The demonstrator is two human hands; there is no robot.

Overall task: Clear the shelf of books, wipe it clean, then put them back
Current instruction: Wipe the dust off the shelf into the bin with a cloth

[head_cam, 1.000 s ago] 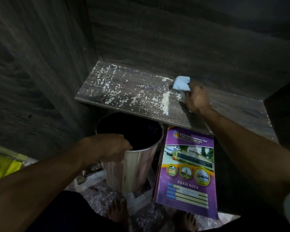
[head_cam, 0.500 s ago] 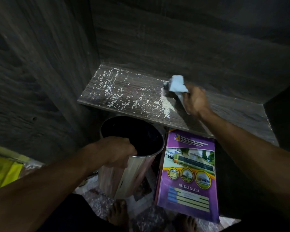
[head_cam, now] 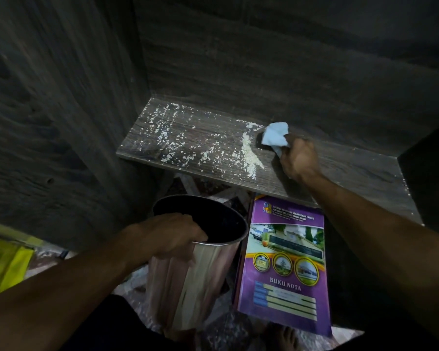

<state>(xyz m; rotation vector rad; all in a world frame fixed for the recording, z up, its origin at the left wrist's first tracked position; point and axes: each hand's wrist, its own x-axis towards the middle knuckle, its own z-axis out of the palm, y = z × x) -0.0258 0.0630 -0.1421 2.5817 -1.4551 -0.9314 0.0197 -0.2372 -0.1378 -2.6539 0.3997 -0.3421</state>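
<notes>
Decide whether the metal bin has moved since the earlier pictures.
Yes. The metal bin, gripped by the left hand, has come away from the shelf front edge, toward the person.

Dim, underexposed wide-angle view. The recess around the dark shelf (head_cam: 352,173) sinks to near black at the top and right. Brightest are streaky glare down the metal bin (head_cam: 200,277), the pale cloth (head_cam: 274,136) and the purple notebook (head_cam: 285,264). A small shadow sits just left of the cloth. Straight edges bow near the borders; the bottom foreground looks soft.
</notes>
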